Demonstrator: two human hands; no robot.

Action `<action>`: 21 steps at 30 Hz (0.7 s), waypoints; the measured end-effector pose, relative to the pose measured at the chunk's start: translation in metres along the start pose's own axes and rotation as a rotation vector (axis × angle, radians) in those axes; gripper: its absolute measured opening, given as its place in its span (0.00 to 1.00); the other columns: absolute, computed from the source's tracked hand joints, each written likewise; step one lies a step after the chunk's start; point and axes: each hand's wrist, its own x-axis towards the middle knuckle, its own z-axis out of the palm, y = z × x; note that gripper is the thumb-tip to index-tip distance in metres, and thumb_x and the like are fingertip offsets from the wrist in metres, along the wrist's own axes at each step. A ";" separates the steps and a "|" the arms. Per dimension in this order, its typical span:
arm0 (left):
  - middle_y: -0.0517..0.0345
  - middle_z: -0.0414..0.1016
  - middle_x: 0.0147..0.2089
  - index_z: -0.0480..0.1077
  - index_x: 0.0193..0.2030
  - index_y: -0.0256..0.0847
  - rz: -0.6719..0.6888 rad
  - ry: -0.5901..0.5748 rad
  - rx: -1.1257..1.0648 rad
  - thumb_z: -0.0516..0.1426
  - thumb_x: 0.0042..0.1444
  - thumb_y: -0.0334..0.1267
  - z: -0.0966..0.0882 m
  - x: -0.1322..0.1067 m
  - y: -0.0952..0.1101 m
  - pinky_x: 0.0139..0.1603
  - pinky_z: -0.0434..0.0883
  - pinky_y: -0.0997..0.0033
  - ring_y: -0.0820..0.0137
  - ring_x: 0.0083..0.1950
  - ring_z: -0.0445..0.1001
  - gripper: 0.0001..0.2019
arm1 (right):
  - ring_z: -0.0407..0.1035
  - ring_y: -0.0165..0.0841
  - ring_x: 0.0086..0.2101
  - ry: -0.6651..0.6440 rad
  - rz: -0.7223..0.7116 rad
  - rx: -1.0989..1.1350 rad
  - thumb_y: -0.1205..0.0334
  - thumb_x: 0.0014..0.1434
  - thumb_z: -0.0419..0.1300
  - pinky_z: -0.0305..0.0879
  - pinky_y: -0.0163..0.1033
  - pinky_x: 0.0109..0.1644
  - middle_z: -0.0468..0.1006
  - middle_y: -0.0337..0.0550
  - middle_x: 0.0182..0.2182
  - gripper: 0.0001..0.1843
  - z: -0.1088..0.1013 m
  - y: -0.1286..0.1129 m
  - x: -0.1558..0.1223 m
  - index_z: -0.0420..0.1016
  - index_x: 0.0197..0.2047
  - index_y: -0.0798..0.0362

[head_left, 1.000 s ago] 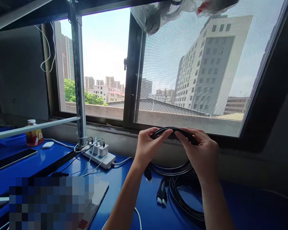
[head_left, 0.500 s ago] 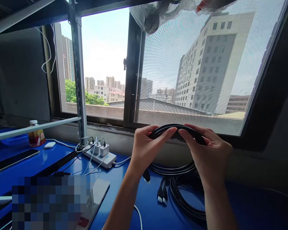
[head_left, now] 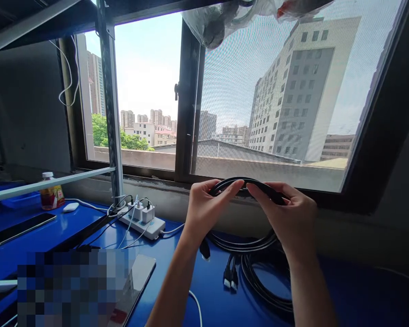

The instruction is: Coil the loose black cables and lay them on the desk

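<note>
A coiled black cable [head_left: 241,245] is held up above the blue table by both hands. My left hand [head_left: 206,206] is closed round the upper left of the loop, thumb lying along it. On the upper right of the same coil, my right hand [head_left: 289,213] is closed too, and the two thumb tips nearly meet at the top. One dark plug [head_left: 205,250] hangs at the coil's lower left. Below, a second coiled black cable [head_left: 267,293] lies on the table, its two plugs [head_left: 230,277] with silver ends pointing toward me.
A white power strip [head_left: 143,222] with chargers stands left of my hands. A phone [head_left: 136,284] lies nearer, beside a blurred patch. Further left are a drink bottle [head_left: 51,193] and another phone [head_left: 20,231]. A metal shelf post [head_left: 112,113] rises before the window.
My right hand has shifted slightly left, bringing its thumb along with it. The held coil has moved a little left as well; both hands keep their grip.
</note>
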 end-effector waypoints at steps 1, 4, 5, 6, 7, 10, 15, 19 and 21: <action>0.67 0.48 0.17 0.63 0.15 0.37 -0.007 -0.002 0.001 0.62 0.43 0.54 0.000 0.001 -0.003 0.19 0.44 0.75 0.80 0.20 0.45 0.23 | 0.64 0.33 0.18 -0.013 0.007 -0.007 0.38 0.34 0.66 0.57 0.36 0.19 0.72 0.42 0.16 0.25 0.001 0.000 0.000 0.75 0.22 0.54; 0.67 0.49 0.16 0.69 0.18 0.35 -0.042 -0.022 -0.003 0.61 0.42 0.57 -0.001 0.006 -0.013 0.19 0.44 0.75 0.80 0.19 0.46 0.23 | 0.64 0.33 0.18 -0.056 0.037 -0.027 0.38 0.32 0.65 0.58 0.37 0.22 0.72 0.42 0.17 0.25 0.003 0.002 0.001 0.74 0.21 0.53; 0.67 0.50 0.16 0.71 0.19 0.35 -0.053 -0.024 -0.005 0.61 0.42 0.57 0.000 0.008 -0.015 0.19 0.44 0.75 0.80 0.19 0.46 0.23 | 0.64 0.34 0.18 -0.072 0.052 -0.030 0.38 0.33 0.64 0.59 0.38 0.23 0.73 0.42 0.17 0.25 0.003 0.002 0.001 0.74 0.21 0.53; 0.67 0.51 0.16 0.72 0.20 0.35 -0.062 -0.025 -0.008 0.61 0.42 0.58 0.000 0.009 -0.017 0.19 0.44 0.75 0.80 0.19 0.46 0.23 | 0.65 0.34 0.19 -0.088 0.067 -0.033 0.37 0.33 0.64 0.60 0.38 0.25 0.73 0.42 0.18 0.25 0.003 0.003 0.001 0.73 0.21 0.53; 0.66 0.52 0.15 0.72 0.21 0.34 -0.069 -0.025 -0.010 0.61 0.41 0.58 0.000 0.009 -0.019 0.19 0.44 0.75 0.80 0.19 0.46 0.23 | 0.66 0.34 0.19 -0.102 0.077 -0.037 0.37 0.33 0.64 0.61 0.39 0.26 0.73 0.42 0.18 0.25 0.004 0.003 0.001 0.73 0.21 0.53; 0.66 0.53 0.15 0.73 0.21 0.34 -0.087 -0.027 -0.015 0.61 0.42 0.57 0.000 0.010 -0.019 0.19 0.44 0.74 0.81 0.18 0.46 0.23 | 0.67 0.35 0.21 -0.121 0.080 -0.047 0.37 0.34 0.63 0.61 0.40 0.29 0.74 0.43 0.20 0.25 0.004 0.005 0.000 0.73 0.20 0.53; 0.68 0.48 0.15 0.72 0.20 0.35 -0.077 -0.021 0.001 0.61 0.42 0.56 -0.001 0.009 -0.016 0.19 0.43 0.74 0.80 0.19 0.46 0.22 | 0.65 0.33 0.20 -0.218 0.074 -0.034 0.39 0.40 0.61 0.58 0.36 0.25 0.74 0.42 0.19 0.23 0.003 0.005 -0.001 0.76 0.22 0.53; 0.68 0.49 0.15 0.72 0.20 0.35 -0.069 -0.031 -0.008 0.61 0.43 0.55 -0.002 0.008 -0.015 0.19 0.43 0.74 0.80 0.18 0.46 0.22 | 0.59 0.29 0.17 -0.217 0.039 -0.070 0.38 0.41 0.60 0.55 0.34 0.21 0.69 0.39 0.15 0.24 0.003 0.004 -0.001 0.76 0.20 0.54; 0.67 0.51 0.15 0.73 0.21 0.35 -0.066 -0.038 -0.017 0.61 0.44 0.55 -0.002 0.008 -0.014 0.19 0.44 0.75 0.80 0.18 0.47 0.21 | 0.57 0.28 0.16 -0.205 0.037 -0.072 0.38 0.41 0.60 0.53 0.34 0.20 0.67 0.39 0.14 0.25 0.003 0.003 -0.001 0.75 0.20 0.54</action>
